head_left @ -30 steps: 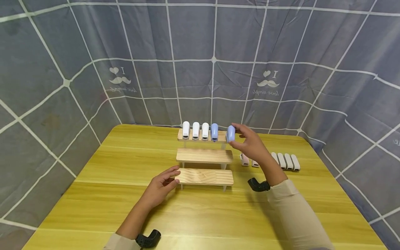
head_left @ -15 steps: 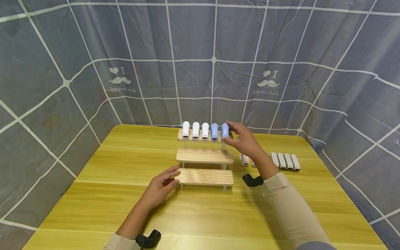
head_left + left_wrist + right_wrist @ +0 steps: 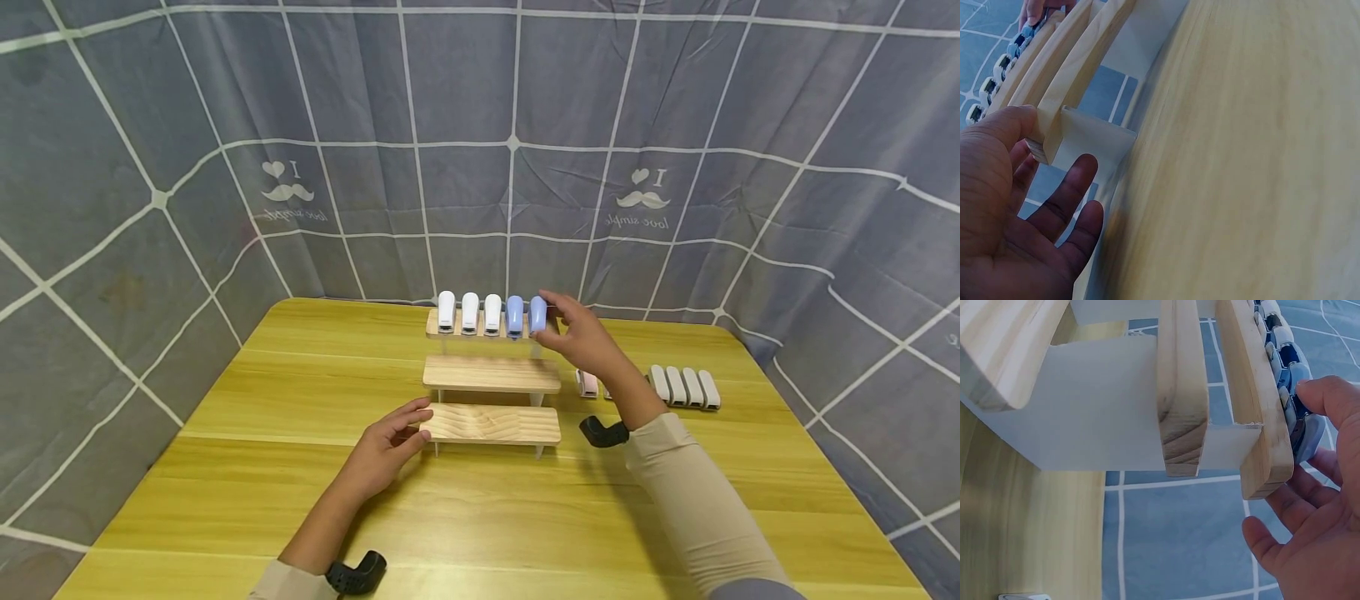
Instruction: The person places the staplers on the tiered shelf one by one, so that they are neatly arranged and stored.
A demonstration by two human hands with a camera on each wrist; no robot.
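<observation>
On the top tier of a three-tier wooden stand point(image 3: 491, 375), several small staplers stand in a row. Three white staplers point(image 3: 470, 314) are at the left, then a blue stapler point(image 3: 514, 317). My right hand point(image 3: 588, 337) pinches a second blue stapler point(image 3: 537, 314) at the row's right end; in the right wrist view the thumb is on this blue stapler point(image 3: 1311, 439), with fingers behind and below. My left hand point(image 3: 382, 450) holds the left end of the lowest tier; the left wrist view shows its thumb point(image 3: 1013, 122) against the board, other fingers spread below.
Right of the stand, a pink stapler point(image 3: 588, 384) lies on the wooden table point(image 3: 300, 467), with another item beside it mostly hidden by my right forearm. Further right is a row of several whitish staplers point(image 3: 684, 387). A grey checked curtain point(image 3: 465, 192) surrounds the table's back and sides.
My right hand has carried the blue stapler left, close beside the other blue one on the top tier. The shift in the last half second is slight. My left hand stays put.
</observation>
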